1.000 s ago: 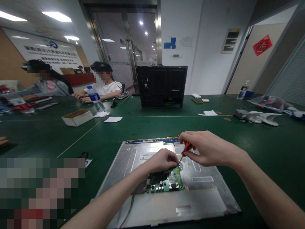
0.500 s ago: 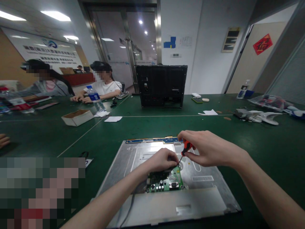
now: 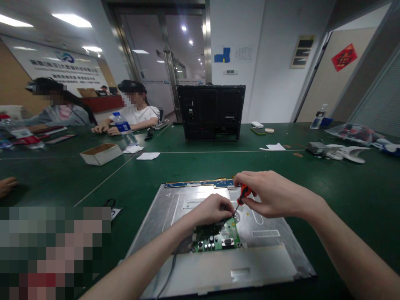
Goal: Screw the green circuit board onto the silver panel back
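A silvery metal-backed display panel [image 3: 268, 262] lies flat on the green table in front of me. On it sits a green circuit board [image 3: 215, 242], with a blue board strip [image 3: 200, 183] along the panel's far edge. My right hand [image 3: 265, 193] is closed round a red and black screwdriver [image 3: 243, 194], tilted, its tip down at the board's upper right corner. Beside that tip my left hand [image 3: 214, 209] rests over the board, thumb and finger pinched together. Whatever they pinch is hidden. A dark cable [image 3: 170, 273] runs from the board toward the near edge.
A black monitor housing [image 3: 212, 112] stands upright beyond the panel. At the left are an open cardboard box [image 3: 101, 154], a water bottle [image 3: 124, 130] and paper [image 3: 148, 156]. Grey and white parts [image 3: 336, 152] lie at the right. Two people sit across at the far left.
Both my hands and the screwdriver hold nearly the same pose at the board's corner. At the left edge, another person's hand has shifted slightly to the right.
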Demonstrator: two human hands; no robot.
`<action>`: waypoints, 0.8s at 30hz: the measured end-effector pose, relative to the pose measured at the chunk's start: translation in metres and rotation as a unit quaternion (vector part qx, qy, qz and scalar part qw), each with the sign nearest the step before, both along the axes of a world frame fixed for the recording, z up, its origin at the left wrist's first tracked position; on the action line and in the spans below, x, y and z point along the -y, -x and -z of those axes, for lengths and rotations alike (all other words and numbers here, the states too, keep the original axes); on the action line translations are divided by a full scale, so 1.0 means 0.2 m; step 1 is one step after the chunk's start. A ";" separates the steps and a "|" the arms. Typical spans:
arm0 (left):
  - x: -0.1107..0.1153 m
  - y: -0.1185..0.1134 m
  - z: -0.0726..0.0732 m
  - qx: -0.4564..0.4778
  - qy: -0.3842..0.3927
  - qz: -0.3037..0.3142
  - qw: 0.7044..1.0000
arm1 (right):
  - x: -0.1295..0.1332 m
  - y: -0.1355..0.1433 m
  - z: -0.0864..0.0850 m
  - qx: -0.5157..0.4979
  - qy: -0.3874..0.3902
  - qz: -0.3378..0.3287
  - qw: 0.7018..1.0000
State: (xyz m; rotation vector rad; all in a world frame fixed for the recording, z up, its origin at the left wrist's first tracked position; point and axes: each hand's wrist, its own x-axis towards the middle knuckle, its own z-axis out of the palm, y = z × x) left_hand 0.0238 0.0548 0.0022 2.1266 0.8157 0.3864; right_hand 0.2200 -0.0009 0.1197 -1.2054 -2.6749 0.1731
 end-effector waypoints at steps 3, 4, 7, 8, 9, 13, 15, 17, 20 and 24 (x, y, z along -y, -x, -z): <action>0.00 0.00 0.00 0.004 -0.005 -0.003 1.000 | 0.00 0.01 0.00 -0.002 0.008 -0.005 1.000; 0.00 0.00 0.00 0.003 -0.005 -0.004 1.000 | 0.00 0.01 0.01 0.002 0.002 0.003 1.000; 0.00 0.00 0.00 -0.005 -0.007 -0.010 1.000 | -0.02 0.02 0.02 0.025 -0.032 0.038 0.998; 0.00 0.00 0.01 -0.008 -0.006 -0.011 1.000 | -0.03 0.02 0.02 0.032 -0.040 0.047 0.998; 0.00 0.00 0.01 -0.010 -0.005 -0.013 1.000 | -0.03 0.02 0.02 0.036 -0.041 0.050 0.997; 0.00 0.00 0.01 -0.006 0.000 -0.010 1.000 | -0.02 0.01 0.01 0.015 -0.011 0.018 1.000; 0.01 0.00 0.00 -0.002 -0.003 -0.008 1.000 | 0.00 0.01 0.00 0.010 -0.001 0.003 1.000; 0.01 0.00 0.00 -0.003 -0.006 -0.008 1.000 | 0.00 0.01 0.00 0.014 -0.001 0.005 1.000; 0.01 0.00 0.00 -0.007 -0.004 -0.010 1.000 | -0.02 0.02 0.02 0.022 -0.014 0.026 0.999; 0.01 0.00 0.00 -0.010 -0.004 -0.007 1.000 | -0.04 0.02 0.03 0.040 -0.024 0.046 0.998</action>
